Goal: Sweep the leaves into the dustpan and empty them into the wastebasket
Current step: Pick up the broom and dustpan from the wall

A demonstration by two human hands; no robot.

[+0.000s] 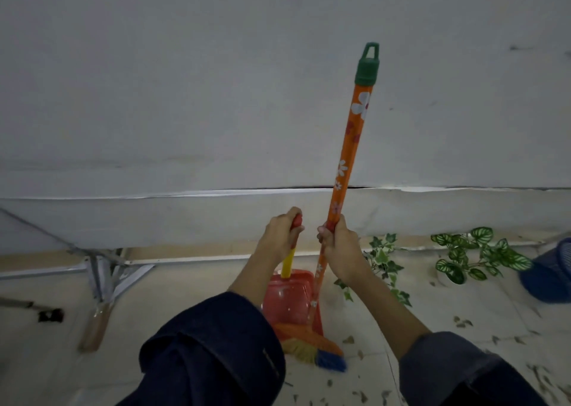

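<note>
My right hand (338,246) grips the orange flowered broom handle (352,146), which stands nearly upright and ends in a green cap. The broom head (312,348), with yellow and blue bristles, rests on the floor at the front lip of the red dustpan (289,300). My left hand (282,235) grips the top of the dustpan's yellow handle (287,265) at its red end. Small dry leaf bits (460,322) lie scattered over the pale tiles to the right and in front. The blue wastebasket (550,277) stands at the far right edge, partly cut off.
Green leafy vines (472,255) lie along the base of the grey wall (216,96). A folded metal frame with a wooden leg (99,322) leans at the left. A small dark object (51,315) lies on the floor at far left.
</note>
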